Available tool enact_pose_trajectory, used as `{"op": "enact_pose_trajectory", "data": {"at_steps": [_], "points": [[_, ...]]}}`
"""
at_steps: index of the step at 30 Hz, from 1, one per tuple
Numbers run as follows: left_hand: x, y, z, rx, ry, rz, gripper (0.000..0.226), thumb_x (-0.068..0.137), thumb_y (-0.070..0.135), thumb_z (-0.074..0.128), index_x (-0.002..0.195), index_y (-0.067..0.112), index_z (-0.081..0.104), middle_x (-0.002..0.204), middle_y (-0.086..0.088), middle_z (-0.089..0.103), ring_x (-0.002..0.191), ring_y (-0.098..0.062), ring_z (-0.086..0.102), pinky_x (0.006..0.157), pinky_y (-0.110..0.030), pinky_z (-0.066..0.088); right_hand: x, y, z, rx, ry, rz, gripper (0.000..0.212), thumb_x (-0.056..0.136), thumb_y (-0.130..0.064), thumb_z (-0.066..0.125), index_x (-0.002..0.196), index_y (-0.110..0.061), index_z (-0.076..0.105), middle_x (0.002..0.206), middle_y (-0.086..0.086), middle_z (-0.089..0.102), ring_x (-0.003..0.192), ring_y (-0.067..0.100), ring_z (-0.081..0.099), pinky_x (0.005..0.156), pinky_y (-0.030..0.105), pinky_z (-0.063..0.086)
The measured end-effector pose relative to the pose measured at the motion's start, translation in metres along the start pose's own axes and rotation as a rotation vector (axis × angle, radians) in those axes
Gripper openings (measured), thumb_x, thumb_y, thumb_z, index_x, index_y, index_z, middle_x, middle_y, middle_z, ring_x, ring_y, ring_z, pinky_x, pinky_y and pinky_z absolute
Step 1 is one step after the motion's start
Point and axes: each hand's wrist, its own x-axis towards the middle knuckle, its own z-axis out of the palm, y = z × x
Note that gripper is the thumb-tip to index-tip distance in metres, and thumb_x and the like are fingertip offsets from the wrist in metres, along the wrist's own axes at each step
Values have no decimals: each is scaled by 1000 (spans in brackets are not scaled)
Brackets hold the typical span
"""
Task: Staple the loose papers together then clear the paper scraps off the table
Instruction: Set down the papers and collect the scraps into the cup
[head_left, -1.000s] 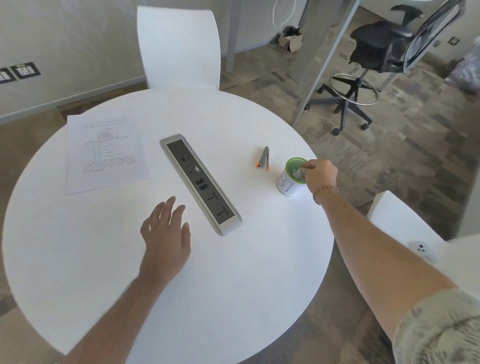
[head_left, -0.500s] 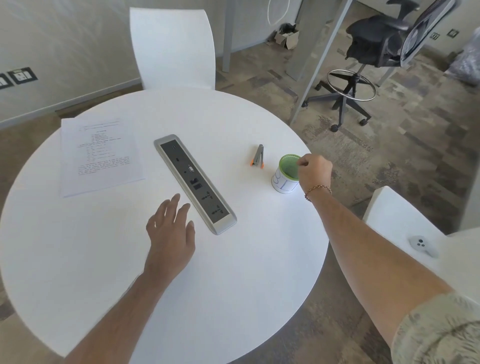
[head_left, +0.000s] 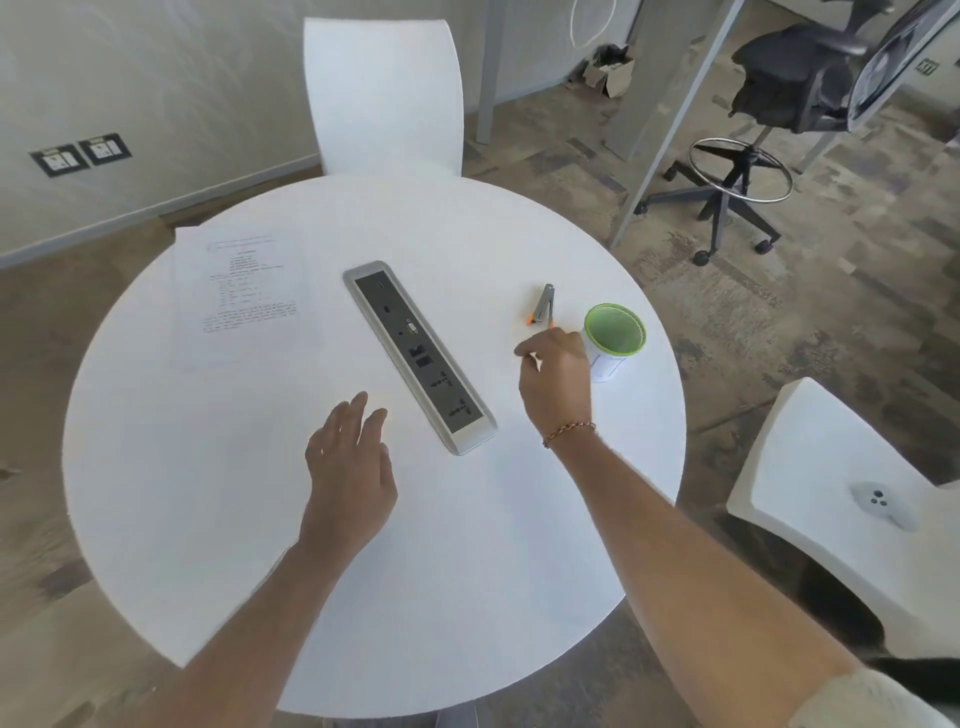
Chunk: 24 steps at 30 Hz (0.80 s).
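Printed papers (head_left: 244, 291) lie in a stack at the far left of the round white table (head_left: 467, 545). A small grey and orange stapler (head_left: 543, 306) rests at the far right, beside a white cup (head_left: 608, 366) with a green rim. My right hand (head_left: 553, 384) hovers just left of the cup, below the stapler. Its fingers are curled together and nothing shows in them. My left hand (head_left: 348, 467) lies palm down on the table with the fingers apart, holding nothing. No scraps show on the tabletop.
A grey power strip (head_left: 418, 353) is set diagonally into the table's middle, between my hands. A white chair (head_left: 384, 93) stands behind the table. Another white chair (head_left: 831, 467) at the right carries a small controller (head_left: 883, 504). A black office chair (head_left: 779, 93) is far right.
My right hand has come out from over the cup's mouth and moved left and down to its side. My left hand has stayed flat on the table.
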Motion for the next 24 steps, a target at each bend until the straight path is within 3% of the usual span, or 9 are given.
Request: {"op": "enact_pose_trajectory", "data": {"at_steps": [7, 11, 14, 17, 20, 24], "points": [[-14, -25, -4, 15, -9, -28, 44, 92, 11, 42, 132, 1, 57, 149, -21, 48, 137, -42, 45, 107, -57, 41, -51, -35, 47, 75, -171, -28, 26, 79, 11, 50, 83, -4, 71, 87, 9, 67, 88, 28, 50, 73, 30, 44], [-21, -38, -6, 23, -20, -75, 47, 88, 9, 40, 132, 0, 55, 148, -23, 48, 137, -43, 43, 108, -56, 40, -71, -51, 64, 80, -296, -20, 27, 81, 8, 47, 80, -12, 65, 91, 1, 61, 92, 20, 45, 74, 27, 38], [-27, -49, -7, 50, -50, -83, 47, 88, 12, 41, 130, -4, 55, 145, -27, 49, 134, -47, 46, 106, -58, 42, -86, -58, 77, 84, -424, -15, 30, 88, 7, 46, 105, -1, 70, 112, 8, 64, 106, 21, 56, 84, 26, 46], [-34, -55, -6, 85, -110, -120, 54, 92, 24, 33, 131, -7, 54, 146, -28, 49, 136, -45, 45, 107, -57, 40, -98, -61, 89, 56, -515, -30, 34, 91, 6, 45, 116, 0, 68, 121, 10, 64, 110, 24, 61, 93, 25, 47], [-42, -61, -4, 101, -148, -156, 56, 94, 25, 32, 136, -8, 50, 151, -27, 44, 141, -44, 40, 110, -59, 36, -109, -66, 97, 25, -615, -99, 45, 88, 6, 45, 130, -2, 59, 133, 9, 59, 127, 24, 48, 103, 27, 42], [-52, -72, 0, 103, -168, -188, 53, 97, 8, 45, 149, -3, 37, 160, -20, 34, 150, -36, 29, 117, -59, 28, -124, -67, 114, -105, -709, -335, 59, 91, 0, 47, 148, 1, 35, 153, 16, 39, 145, 31, 29, 118, 43, 28]]}}
